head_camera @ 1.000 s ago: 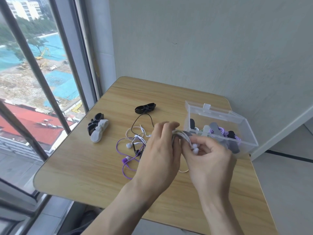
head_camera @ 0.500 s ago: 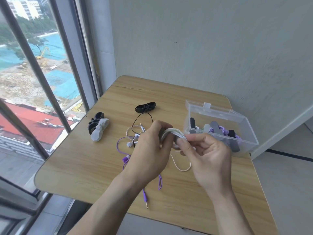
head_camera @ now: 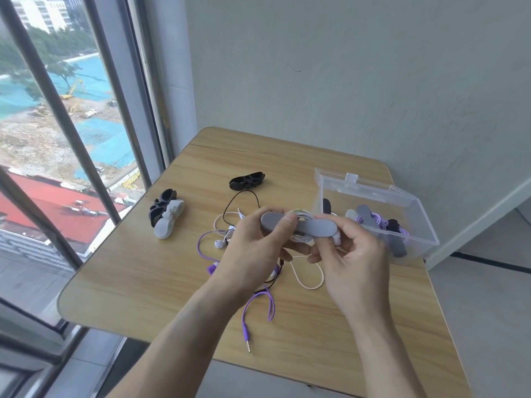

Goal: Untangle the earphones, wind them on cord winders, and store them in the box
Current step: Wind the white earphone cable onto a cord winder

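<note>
Both hands hold a grey cord winder above the table, with a white earphone cord coiled on it. My left hand grips its left end. My right hand pinches its right end. A loose white loop hangs under them. A tangle of purple, black and white earphones lies on the table below, and a purple plug end trails toward the near edge. The clear plastic box stands open at the right, with wound earphones inside.
A black winder lies at the back of the wooden table. A black and a white winder lie together at the left. A window with bars is on the left, a wall behind.
The hands have turned the bundle, so the grey winder now faces the camera with the white cord wound on it. The purple plug end has come into view.
</note>
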A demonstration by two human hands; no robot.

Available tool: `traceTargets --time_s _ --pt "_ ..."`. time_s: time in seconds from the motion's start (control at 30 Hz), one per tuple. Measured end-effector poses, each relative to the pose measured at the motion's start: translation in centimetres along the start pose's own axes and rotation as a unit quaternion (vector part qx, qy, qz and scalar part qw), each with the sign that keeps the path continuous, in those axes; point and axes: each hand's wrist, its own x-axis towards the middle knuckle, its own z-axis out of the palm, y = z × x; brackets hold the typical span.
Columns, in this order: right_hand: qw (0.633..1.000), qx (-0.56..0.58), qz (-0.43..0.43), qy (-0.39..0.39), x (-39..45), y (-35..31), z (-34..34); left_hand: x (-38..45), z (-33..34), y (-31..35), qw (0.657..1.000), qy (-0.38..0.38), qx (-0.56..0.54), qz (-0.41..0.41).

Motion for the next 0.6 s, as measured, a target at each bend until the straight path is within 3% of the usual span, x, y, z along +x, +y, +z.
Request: traceTargets --time_s 0.07,0.2,0.43,0.6 --pt "0.999 -0.038 -0.018 -0.026 -0.1 0.2 0.2 0.0 0.4 -0.3 0.999 0.04 -0.007 -0.002" --pt "1.0 0.016 0.003 -0.019 -0.6 -0.4 0.8 0.1 1.0 -0.9 0.993 0.11 -0.042 -0.01" --pt "0.976 0.172 0.128 0.036 -1.0 -1.1 2.0 0.2 2.4 -1.3 0.938 0.145 -0.299 -0.093" --pt "0.988 0.103 0.103 0.045 -1.8 -0.4 3.5 -0.1 3.5 -1.8 0.921 0.204 -0.313 -0.109"
